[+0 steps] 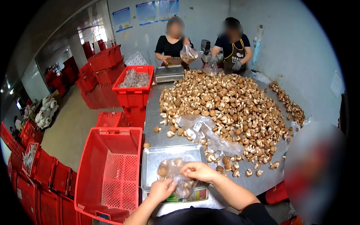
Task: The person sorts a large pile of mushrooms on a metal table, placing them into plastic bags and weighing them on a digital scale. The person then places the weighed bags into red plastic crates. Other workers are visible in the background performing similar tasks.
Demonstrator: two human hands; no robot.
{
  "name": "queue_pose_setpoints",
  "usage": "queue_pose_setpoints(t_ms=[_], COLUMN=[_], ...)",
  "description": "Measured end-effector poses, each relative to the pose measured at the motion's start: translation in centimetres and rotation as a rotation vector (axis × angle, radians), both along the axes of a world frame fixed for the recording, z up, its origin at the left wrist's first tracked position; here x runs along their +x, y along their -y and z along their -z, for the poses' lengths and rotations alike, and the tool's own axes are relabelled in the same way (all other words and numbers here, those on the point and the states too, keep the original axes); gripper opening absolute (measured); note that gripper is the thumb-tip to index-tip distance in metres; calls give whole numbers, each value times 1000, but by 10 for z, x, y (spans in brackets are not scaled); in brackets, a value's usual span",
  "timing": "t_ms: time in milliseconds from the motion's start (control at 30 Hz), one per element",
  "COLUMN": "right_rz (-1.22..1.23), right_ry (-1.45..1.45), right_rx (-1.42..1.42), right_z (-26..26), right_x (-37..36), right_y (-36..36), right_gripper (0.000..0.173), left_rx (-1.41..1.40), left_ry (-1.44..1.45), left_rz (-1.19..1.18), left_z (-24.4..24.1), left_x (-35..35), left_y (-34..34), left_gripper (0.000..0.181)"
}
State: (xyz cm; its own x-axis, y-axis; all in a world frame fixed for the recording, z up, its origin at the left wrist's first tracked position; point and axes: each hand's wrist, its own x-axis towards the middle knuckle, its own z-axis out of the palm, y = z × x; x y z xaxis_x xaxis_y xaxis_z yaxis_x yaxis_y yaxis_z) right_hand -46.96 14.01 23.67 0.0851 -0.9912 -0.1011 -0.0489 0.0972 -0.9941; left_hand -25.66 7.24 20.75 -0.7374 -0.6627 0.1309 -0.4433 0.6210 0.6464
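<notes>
A clear plastic bag of mushrooms [184, 188] rests over the front part of a metal weighing tray [174, 150], which sits on a scale [201, 194]. My left hand [162, 189] pinches the near left side of the bag's film. From the right, my right hand [198, 171] grips the film near the bag's top with bent fingers. Mushroom caps show through the plastic. Past the tray lie loose clear bags [222, 144], one bearing a printed label, against a large heap of shiitake mushrooms [225, 104].
An empty red plastic crate [121, 168] stands left of the tray. Behind it, another red crate [132, 90] holds filled bags. Two people work across the steel table [153, 112], one holding a bag of mushrooms [189, 54] near a second scale [169, 73]. Red crates [47, 171] line the left.
</notes>
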Motion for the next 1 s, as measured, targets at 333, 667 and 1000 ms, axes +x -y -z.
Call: queue_pose_setpoints(t_ms=[333, 667, 1000], right_rz=[677, 233, 243], right_ry=[1064, 710, 496], right_rx=[278, 28, 48], right_z=[83, 15, 26], right_x=[-49, 8, 26], right_y=[23, 8, 0], right_gripper=[35, 62, 64], left_rx=[-8, 1180, 1308], left_ry=[-209, -1066, -1117], left_rz=[-153, -162, -84], left_z=[43, 1, 32], left_x=[26, -7, -15], left_y=[11, 2, 15], left_gripper=[11, 22, 35])
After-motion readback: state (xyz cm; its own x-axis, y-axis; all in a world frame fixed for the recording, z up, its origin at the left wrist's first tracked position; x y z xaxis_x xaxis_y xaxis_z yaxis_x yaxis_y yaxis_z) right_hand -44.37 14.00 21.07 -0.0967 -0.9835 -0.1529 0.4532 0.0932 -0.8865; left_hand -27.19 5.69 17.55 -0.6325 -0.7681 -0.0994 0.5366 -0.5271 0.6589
